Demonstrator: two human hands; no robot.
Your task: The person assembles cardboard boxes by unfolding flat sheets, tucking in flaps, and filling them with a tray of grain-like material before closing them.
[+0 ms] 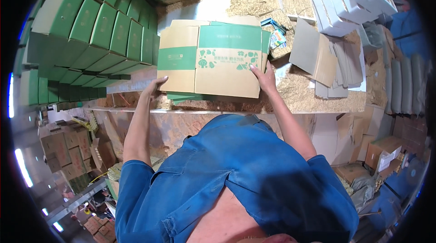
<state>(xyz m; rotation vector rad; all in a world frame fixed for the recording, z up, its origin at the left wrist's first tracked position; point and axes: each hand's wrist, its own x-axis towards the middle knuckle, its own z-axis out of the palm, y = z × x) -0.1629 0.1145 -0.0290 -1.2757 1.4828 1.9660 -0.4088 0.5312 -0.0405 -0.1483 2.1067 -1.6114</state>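
Note:
A flattened tan cardboard box [227, 77] with green bands and small green fruit-like prints lies across the worktable before me. My left hand [157, 87] grips its left lower corner, the thumb on top. At the right edge, my right hand [264, 78] holds it with the thumb over the face and the other fingers behind. Under and behind this box, edges of more flat green-and-tan cartons [186, 95] stick out. How many lie beneath cannot be seen.
Green-and-tan boxes [102, 25] are stacked high on the left. White boxes [349, 2] stand at the far right, near loose grey-brown cardboard sheets [313, 54]. A small blue-and-green packet [277, 38] lies behind my right hand. Brown cartons [68, 147] are piled at lower left.

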